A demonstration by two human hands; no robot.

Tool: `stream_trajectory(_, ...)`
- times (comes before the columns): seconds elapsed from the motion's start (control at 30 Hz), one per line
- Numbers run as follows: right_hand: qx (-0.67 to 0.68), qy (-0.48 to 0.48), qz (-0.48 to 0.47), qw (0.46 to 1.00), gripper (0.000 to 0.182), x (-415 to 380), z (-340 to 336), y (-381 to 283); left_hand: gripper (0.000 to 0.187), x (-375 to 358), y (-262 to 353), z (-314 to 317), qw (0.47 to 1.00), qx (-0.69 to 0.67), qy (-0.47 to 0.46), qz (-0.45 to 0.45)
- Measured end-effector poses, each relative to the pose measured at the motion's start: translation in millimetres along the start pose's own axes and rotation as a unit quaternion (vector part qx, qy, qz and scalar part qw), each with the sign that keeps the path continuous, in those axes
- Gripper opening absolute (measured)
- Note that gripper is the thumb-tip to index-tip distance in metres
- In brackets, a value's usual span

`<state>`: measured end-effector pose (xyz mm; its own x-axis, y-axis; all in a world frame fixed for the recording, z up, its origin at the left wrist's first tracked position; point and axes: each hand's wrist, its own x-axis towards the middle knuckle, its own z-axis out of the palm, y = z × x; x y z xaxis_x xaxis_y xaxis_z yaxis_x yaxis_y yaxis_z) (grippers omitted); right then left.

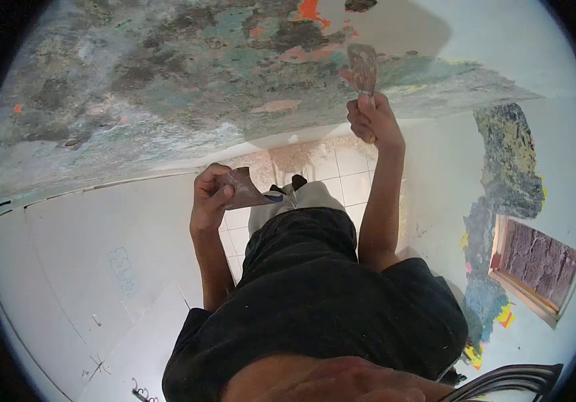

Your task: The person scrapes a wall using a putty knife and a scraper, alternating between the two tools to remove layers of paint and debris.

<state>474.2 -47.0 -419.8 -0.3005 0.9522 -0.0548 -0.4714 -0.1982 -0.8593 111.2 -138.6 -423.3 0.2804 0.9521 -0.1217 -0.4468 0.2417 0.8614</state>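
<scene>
My right hand is closed round the handle of a putty knife, its worn, smeared blade pointing up at the patchy wall. Lower and to the left, my left hand pinches a bent brown sheet, which looks like sandpaper, between thumb and fingers. The sheet curls toward the middle, apart from the wall. Green, grey and orange paint remnants cover the wall, with a smooth white area at the upper right.
Dusty white floor tiles show beyond my legs. On the right wall are a stripped dark strip and a small framed opening. A white surface with blue marks lies at the left. Hooks show at the lower left.
</scene>
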Motion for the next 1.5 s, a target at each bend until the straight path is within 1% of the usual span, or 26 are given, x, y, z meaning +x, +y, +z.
stream_trajectory(0.07,-0.028,0.038,-0.043,0.998,0.053,-8,17,9,0.026,-3,6,7,0.999,0.012,0.032,0.02)
stream_trajectory(0.1,-0.048,0.06,-0.081,0.994,0.054,-10,29,18,0.026,-4,7,9,0.998,0.017,0.047,0.027)
stream_trajectory(0.17,-0.088,0.108,-0.156,0.978,0.056,-12,48,36,0.026,-7,6,4,0.998,0.018,0.05,0.022)
stream_trajectory(0.2,-0.174,0.102,-0.162,0.966,0.057,-11,45,39,0.026,-9,6,2,0.998,0.019,0.051,0.018)
stream_trajectory(0.23,-0.284,0.133,-0.223,0.923,0.058,-4,45,43,0.026,-9,6,3,0.998,0.024,0.051,0.017)
stream_trajectory(0.27,-0.388,0.163,-0.281,0.863,0.059,8,49,51,0.027,-8,6,5,0.998,0.03,0.051,0.017)
stream_trajectory(0.3,-0.485,0.189,-0.335,0.786,0.061,17,55,56,0.027,-7,7,7,0.998,0.036,0.051,0.018)
stream_trajectory(0.33,-0.467,0.191,-0.347,0.791,0.064,22,65,57,0.027,-6,7,9,0.998,0.039,0.049,0.015)
stream_trajectory(0.43,-0.472,0.202,-0.378,0.77,0.062,41,85,67,0.026,-6,8,13,0.997,0.049,0.052,0.005)
stream_trajectory(0.47,-0.443,0.196,-0.341,0.806,0.057,45,88,71,0.026,-7,8,14,0.997,0.051,0.055,0.003)
stream_trajectory(0.6,-0.456,0.237,-0.366,0.776,0.055,62,82,69,0.024,-8,7,19,0.995,0.071,0.067,0.027)
stream_trajectory(0.67,-0.473,0.245,-0.37,0.761,0.054,64,78,76,0.024,-15,8,14,0.996,0.056,0.069,0.005)
stream_trajectory(0.7,-0.46,0.254,-0.379,0.762,0.054,65,79,76,0.024,-16,8,12,0.996,0.048,0.068,-0.003)
stream_trajectory(0.77,-0.432,0.271,-0.399,0.762,0.056,69,80,76,0.024,-15,7,11,0.995,0.055,0.076,0.013)
stream_trajectory(0.87,-0.445,0.273,-0.404,0.751,0.056,71,79,76,0.025,-21,4,14,0.995,0.058,0.083,0.003)
stream_trajectory(0.97,-0.421,0.259,-0.416,0.763,0.056,71,74,88,0.025,-13,6,18,0.995,0.06,0.08,0.019)
stream_trajectory(1.07,-0.389,0.255,-0.344,0.816,0.056,66,81,69,0.026,-11,4,17,0.995,0.059,0.078,0.004)
stream_trajectory(1.1,-0.399,0.257,-0.363,0.802,0.056,63,77,73,0.026,-11,3,16,0.995,0.058,0.076,-0.006)
stream_trajectory(1.17,-0.414,0.254,-0.415,0.769,0.057,71,67,77,0.027,-12,3,18,0.996,0.061,0.067,0.001)
stream_trajectory(1.27,-0.419,0.253,-0.379,0.785,0.057,70,72,61,0.028,-7,2,14,0.995,0.07,0.068,-0.005)
stream_trajectory(1.3,-0.417,0.246,-0.373,0.792,0.058,66,68,67,0.029,-10,0,15,0.995,0.071,0.073,-0.018)
stream_trajectory(1.37,-0.409,0.234,-0.372,0.8,0.059,71,61,75,0.028,-17,-3,13,0.995,0.079,0.06,-0.009)
stream_trajectory(1.4,-0.283,0.201,-0.33,0.878,0.054,69,63,73,0.028,-11,-3,12,0.995,0.085,0.05,0.008)
stream_trajectory(1.43,-0.152,0.16,-0.277,0.935,0.049,58,68,72,0.028,-6,0,13,0.995,0.084,0.054,0.014)
stream_trajectory(1.47,-0.017,0.116,-0.209,0.971,0.045,50,70,73,0.027,-6,2,18,0.995,0.081,0.062,0.014)
stream_trajectory(1.5,0.063,0.059,-0.189,0.978,0.037,49,66,73,0.027,-10,2,21,0.994,0.077,0.072,0.008)
